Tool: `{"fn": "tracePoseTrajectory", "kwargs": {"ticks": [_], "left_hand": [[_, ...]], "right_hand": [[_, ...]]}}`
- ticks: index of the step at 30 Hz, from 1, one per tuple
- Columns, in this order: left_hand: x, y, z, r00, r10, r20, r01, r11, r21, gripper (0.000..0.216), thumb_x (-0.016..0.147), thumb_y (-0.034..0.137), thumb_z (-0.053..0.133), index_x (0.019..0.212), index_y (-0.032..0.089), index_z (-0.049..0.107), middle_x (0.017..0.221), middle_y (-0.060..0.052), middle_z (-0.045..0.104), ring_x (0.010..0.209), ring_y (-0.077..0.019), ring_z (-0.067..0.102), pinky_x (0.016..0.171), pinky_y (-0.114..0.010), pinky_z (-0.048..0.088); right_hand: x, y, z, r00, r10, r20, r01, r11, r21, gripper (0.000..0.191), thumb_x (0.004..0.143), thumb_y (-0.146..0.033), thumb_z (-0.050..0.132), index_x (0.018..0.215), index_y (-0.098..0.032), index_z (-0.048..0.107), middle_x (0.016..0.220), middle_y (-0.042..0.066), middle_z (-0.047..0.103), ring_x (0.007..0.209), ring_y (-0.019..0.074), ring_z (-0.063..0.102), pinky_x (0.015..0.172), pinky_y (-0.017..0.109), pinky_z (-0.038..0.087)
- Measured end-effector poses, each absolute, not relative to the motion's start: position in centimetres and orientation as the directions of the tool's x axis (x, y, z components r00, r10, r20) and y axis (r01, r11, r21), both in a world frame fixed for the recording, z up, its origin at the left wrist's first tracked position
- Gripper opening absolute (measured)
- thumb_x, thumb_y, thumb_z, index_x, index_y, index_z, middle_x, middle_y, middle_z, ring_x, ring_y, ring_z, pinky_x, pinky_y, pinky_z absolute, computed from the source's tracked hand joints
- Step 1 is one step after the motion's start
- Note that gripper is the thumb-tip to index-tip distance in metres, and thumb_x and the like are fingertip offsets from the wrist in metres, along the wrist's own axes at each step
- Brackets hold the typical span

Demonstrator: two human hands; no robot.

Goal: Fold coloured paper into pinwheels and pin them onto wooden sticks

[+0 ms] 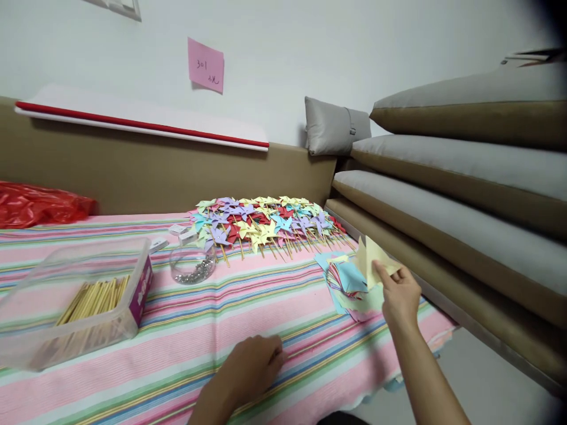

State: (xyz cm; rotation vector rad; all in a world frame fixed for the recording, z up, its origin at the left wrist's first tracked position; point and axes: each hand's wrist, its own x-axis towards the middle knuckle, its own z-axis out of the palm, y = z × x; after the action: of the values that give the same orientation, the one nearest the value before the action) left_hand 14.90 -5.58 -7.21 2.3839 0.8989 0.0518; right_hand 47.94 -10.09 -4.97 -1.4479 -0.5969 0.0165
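My right hand pinches a pale yellow paper square lifted off a stack of coloured paper squares at the right edge of the striped cloth. Curled knuckles-up, my left hand rests on the cloth near the front; what its fingertips hold, if anything, is hidden. Behind the stack lies a big heap of paper pinwheels on sticks.
A clear plastic box of wooden sticks stands at the left. A small clear cup of metal pins sits mid-table. A red plastic bag lies far left. Stacked grey cushions rise at the right. The striped cloth covers the table.
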Motion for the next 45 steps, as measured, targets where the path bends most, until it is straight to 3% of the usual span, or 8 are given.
{"fn": "tracePoseTrajectory", "kwargs": {"ticks": [3,6,11,20,27,33,39,45], "left_hand": [[14.9,-4.8,-6.7,0.676,0.737,0.021,0.441,-0.427,0.789,0.031,0.100,0.044,0.041,0.098,0.022,0.062,0.094,-0.006,0.072,0.085,-0.0232,0.066,0.074,-0.033,0.045],[14.7,-3.9,-6.2,0.481,0.873,0.083,0.109,-0.154,0.982,0.048,0.096,0.057,0.048,0.126,0.021,0.057,0.128,-0.013,0.067,0.113,-0.0258,0.064,0.092,-0.036,0.048],[13.4,-3.1,-6.0,0.429,0.901,0.063,-0.345,0.099,0.933,0.057,0.092,0.058,0.060,0.132,0.018,0.058,0.128,-0.014,0.070,0.114,-0.0268,0.067,0.096,-0.035,0.051],[11.3,-2.4,-7.3,0.310,0.951,-0.017,-0.286,0.110,0.952,0.041,0.078,0.041,0.081,0.107,0.013,0.074,0.102,-0.010,0.077,0.090,-0.0233,0.070,0.076,-0.029,0.053],[9.9,-1.6,-7.1,0.153,0.985,-0.076,-0.312,0.121,0.942,0.047,0.069,0.036,0.089,0.106,0.014,0.070,0.097,-0.007,0.078,0.083,-0.0195,0.070,0.070,-0.026,0.053],[11.0,-2.6,-6.6,0.162,0.979,-0.125,-0.594,0.198,0.779,0.058,0.070,0.031,0.089,0.122,0.020,0.064,0.115,-0.007,0.076,0.102,-0.0211,0.071,0.087,-0.029,0.056],[12.5,-3.5,-7.4,0.196,0.973,-0.125,-0.542,0.213,0.813,0.051,0.076,0.043,0.083,0.115,0.012,0.071,0.114,-0.013,0.076,0.099,-0.0242,0.071,0.082,-0.031,0.056],[12.5,-3.3,-7.6,0.149,0.981,-0.121,-0.538,0.183,0.823,0.049,0.074,0.039,0.084,0.114,0.012,0.073,0.110,-0.012,0.077,0.099,-0.0252,0.071,0.083,-0.033,0.055]], "right_hand": [[42.5,-8.8,-3.7,0.785,0.547,0.292,0.164,0.271,-0.949,0.051,0.071,-0.060,0.078,0.101,-0.020,0.067,0.100,0.009,0.077,0.090,0.0251,0.075,0.076,0.037,0.061],[36.5,-7.6,-3.3,0.647,0.727,0.228,-0.019,0.315,-0.949,0.043,0.070,-0.054,0.084,0.095,-0.022,0.069,0.098,0.006,0.078,0.092,0.0239,0.074,0.080,0.036,0.060],[29.8,-6.7,-4.7,0.308,0.949,0.069,-0.343,0.178,-0.922,0.039,0.070,-0.042,0.090,0.098,-0.022,0.072,0.091,0.004,0.077,0.082,0.0203,0.072,0.077,0.032,0.058],[26.8,-5.3,-6.5,0.259,0.966,-0.003,-0.310,0.081,-0.947,0.051,0.070,-0.041,0.090,0.109,-0.021,0.065,0.100,0.007,0.078,0.087,0.0215,0.072,0.070,0.029,0.057],[25.7,-5.2,-7.5,0.302,0.949,0.089,-0.236,0.165,-0.958,0.075,0.077,-0.037,0.082,0.139,-0.029,0.041,0.086,-0.003,0.070,0.069,0.0158,0.069,0.063,0.026,0.053],[24.7,-5.0,-8.3,0.469,0.878,0.100,-0.253,0.242,-0.937,0.054,0.074,-0.039,0.084,0.111,-0.029,0.045,0.088,-0.003,0.067,0.075,0.0177,0.071,0.068,0.029,0.055],[24.9,-5.7,-8.3,0.398,0.909,0.128,-0.160,0.205,-0.966,0.037,0.078,-0.039,0.082,0.097,-0.026,0.053,0.102,0.000,0.065,0.074,0.0145,0.068,0.065,0.026,0.053],[26.5,-7.2,-8.1,0.160,0.940,0.302,0.215,0.266,-0.940,0.020,0.092,-0.036,0.062,0.110,-0.027,0.069,0.135,0.009,0.055,0.119,0.0257,0.061,0.096,0.038,0.053]]}}
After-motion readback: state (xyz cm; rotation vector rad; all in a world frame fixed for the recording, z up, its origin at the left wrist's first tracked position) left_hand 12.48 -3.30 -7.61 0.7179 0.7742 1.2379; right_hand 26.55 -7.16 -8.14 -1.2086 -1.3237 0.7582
